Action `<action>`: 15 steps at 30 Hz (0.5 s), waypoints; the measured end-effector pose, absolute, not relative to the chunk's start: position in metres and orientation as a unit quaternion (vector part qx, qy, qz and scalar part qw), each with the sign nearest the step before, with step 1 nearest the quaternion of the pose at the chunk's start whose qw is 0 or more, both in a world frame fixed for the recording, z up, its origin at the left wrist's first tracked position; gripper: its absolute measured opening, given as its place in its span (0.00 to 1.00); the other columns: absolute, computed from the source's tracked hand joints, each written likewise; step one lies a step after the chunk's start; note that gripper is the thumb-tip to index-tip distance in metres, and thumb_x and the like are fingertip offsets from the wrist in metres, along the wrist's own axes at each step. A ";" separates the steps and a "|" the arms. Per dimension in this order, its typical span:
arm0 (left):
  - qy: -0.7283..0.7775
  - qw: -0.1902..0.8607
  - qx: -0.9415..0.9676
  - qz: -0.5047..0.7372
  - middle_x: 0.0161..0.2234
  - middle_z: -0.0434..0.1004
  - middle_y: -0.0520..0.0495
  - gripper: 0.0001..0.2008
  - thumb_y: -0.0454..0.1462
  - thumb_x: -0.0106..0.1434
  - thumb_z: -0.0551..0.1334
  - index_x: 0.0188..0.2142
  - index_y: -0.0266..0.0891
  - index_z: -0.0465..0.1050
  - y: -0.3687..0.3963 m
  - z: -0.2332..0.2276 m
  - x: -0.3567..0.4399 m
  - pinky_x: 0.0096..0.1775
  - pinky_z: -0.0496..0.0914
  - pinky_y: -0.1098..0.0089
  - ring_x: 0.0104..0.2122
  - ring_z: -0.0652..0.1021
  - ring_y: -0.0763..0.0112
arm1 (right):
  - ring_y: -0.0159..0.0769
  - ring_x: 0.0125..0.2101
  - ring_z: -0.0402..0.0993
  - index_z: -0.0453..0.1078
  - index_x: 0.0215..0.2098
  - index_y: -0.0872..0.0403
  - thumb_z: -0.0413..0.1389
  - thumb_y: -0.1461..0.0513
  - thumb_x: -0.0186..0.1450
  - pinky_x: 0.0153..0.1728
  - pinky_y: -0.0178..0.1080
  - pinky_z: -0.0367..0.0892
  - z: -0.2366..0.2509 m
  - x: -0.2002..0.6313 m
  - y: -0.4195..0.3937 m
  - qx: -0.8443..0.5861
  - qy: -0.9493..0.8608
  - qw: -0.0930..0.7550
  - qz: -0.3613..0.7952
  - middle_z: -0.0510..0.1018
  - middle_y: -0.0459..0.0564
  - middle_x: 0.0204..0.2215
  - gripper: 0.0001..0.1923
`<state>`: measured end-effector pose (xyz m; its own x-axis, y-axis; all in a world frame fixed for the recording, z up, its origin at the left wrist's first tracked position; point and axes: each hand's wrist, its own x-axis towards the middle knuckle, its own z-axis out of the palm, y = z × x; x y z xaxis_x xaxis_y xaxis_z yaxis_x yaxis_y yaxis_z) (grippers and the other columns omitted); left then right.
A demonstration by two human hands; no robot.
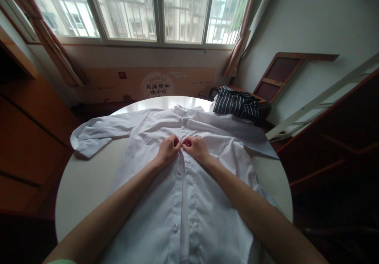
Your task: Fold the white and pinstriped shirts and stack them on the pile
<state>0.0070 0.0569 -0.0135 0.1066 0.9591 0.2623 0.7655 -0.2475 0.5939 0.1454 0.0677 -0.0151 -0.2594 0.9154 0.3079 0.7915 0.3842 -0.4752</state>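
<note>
A white button-up shirt [154, 200] lies spread front side up, its collar at the far end and its sleeves out to both sides. My left hand [169, 149] and my right hand [195, 148] meet at the shirt's front opening, on the chest part. Both have their fingers pinched on the placket edges, fingertips nearly touching. Whatever button lies between the fingertips is hidden. Below my hands the two front edges lie slightly apart, with buttons showing along the left strip. Above them, toward the collar, the edges lie together.
Under the shirt is a round white table [79, 193]. Folded black-and-white striped clothing [235, 104] sits at the far right edge. A wooden cabinet [29, 137] stands left, a white ladder-like frame [319, 98] right, and a printed cardboard panel [112, 86] beneath the window.
</note>
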 end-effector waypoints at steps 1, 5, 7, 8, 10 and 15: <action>0.594 0.158 0.726 0.308 0.22 0.68 0.52 0.04 0.33 0.54 0.55 0.24 0.37 0.64 0.057 -0.014 0.007 0.30 0.61 0.73 0.24 0.68 0.74 | 0.33 0.27 0.69 0.72 0.28 0.53 0.54 0.62 0.54 0.32 0.34 0.60 -0.015 0.145 0.068 -0.543 -0.785 0.275 0.113 0.76 0.47 0.25 0.06; 0.591 0.154 0.729 0.309 0.21 0.68 0.52 0.04 0.33 0.53 0.55 0.23 0.38 0.63 0.059 -0.016 0.006 0.29 0.60 0.73 0.23 0.68 0.74 | 0.32 0.27 0.69 0.72 0.28 0.53 0.54 0.62 0.53 0.32 0.33 0.60 -0.016 0.145 0.067 -0.541 -0.786 0.275 0.112 0.76 0.47 0.25 0.06; 0.583 0.155 0.735 0.309 0.21 0.67 0.53 0.04 0.33 0.53 0.55 0.23 0.38 0.63 0.060 -0.016 0.005 0.28 0.60 0.73 0.23 0.68 0.75 | 0.32 0.28 0.69 0.72 0.28 0.53 0.54 0.62 0.53 0.32 0.33 0.60 -0.015 0.144 0.066 -0.543 -0.786 0.275 0.110 0.76 0.46 0.25 0.06; 0.579 0.156 0.738 0.310 0.21 0.67 0.53 0.04 0.34 0.53 0.55 0.23 0.38 0.62 0.061 -0.017 0.005 0.28 0.60 0.73 0.23 0.68 0.75 | 0.32 0.28 0.70 0.72 0.28 0.53 0.54 0.62 0.54 0.32 0.33 0.60 -0.015 0.144 0.066 -0.543 -0.786 0.275 0.108 0.76 0.46 0.26 0.06; 0.571 0.161 0.742 0.313 0.21 0.66 0.53 0.04 0.34 0.53 0.55 0.23 0.38 0.62 0.061 -0.017 0.004 0.28 0.60 0.73 0.23 0.67 0.75 | 0.32 0.28 0.70 0.72 0.28 0.53 0.54 0.61 0.54 0.32 0.34 0.60 -0.015 0.144 0.065 -0.544 -0.786 0.275 0.106 0.76 0.47 0.26 0.06; 0.556 0.163 0.746 0.328 0.20 0.64 0.54 0.04 0.34 0.52 0.55 0.22 0.38 0.60 0.060 -0.018 0.005 0.27 0.59 0.74 0.22 0.66 0.76 | 0.32 0.28 0.69 0.71 0.28 0.54 0.54 0.60 0.56 0.32 0.34 0.60 -0.014 0.144 0.065 -0.545 -0.787 0.269 0.109 0.76 0.47 0.26 0.06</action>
